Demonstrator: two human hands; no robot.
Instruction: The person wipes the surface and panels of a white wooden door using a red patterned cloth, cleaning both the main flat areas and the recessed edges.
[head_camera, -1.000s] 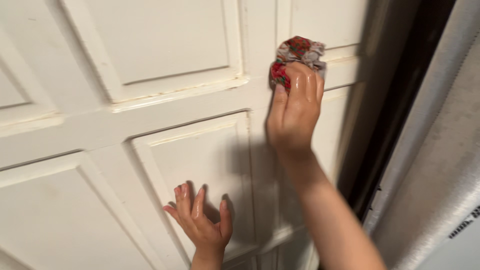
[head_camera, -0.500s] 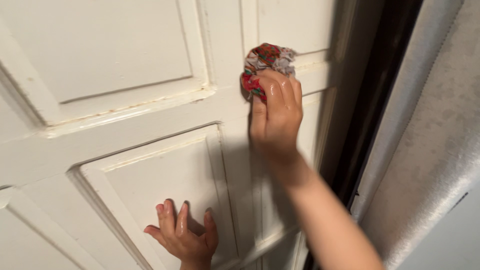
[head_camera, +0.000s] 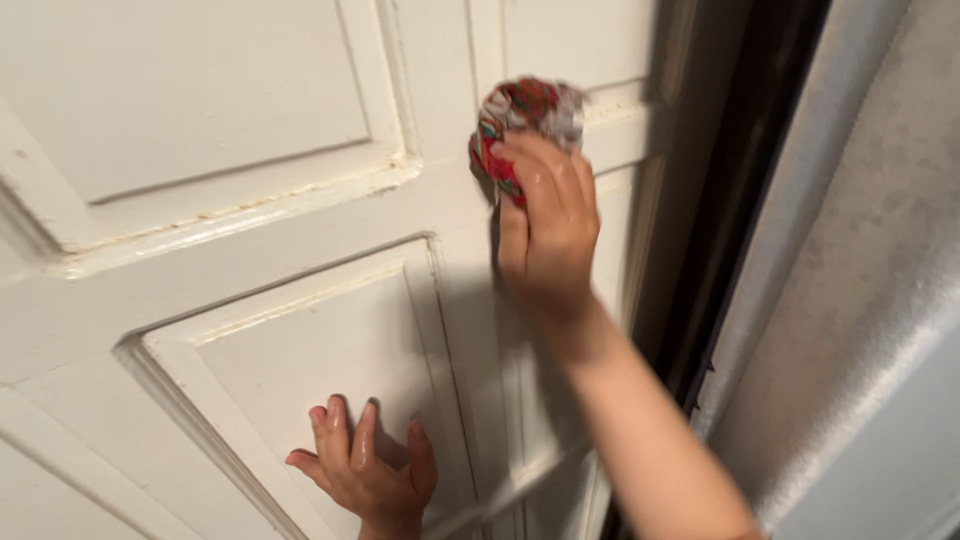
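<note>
The head view is centred on a crumpled cloth, patterned in red, green and grey, which is pressed against a cream-white panelled door at the upright strip between two upper panels, just above the horizontal rail. The cloth is gripped by the right hand, whose fingers are curled over it and look wet and glossy; the forearm is stretched up from the lower right of the picture. Lower down, the left hand is laid against the lower panel, fingers spread and nothing held in it, as if the door were being steadied. A yellowish, grimy line is seen along the moulding beneath the upper left panel, and a similar tint along the top edge of the lower panel, so the wiping is judged to be only partly done: the patch under the cloth is being worked, while the grooves to the left appear not yet cleaned. Whether the flat faces have been wiped cannot be told, as the picture is slightly blurred. To the right of the door, a dark gap is visible at its edge, and beyond it a pale grey wall.
</note>
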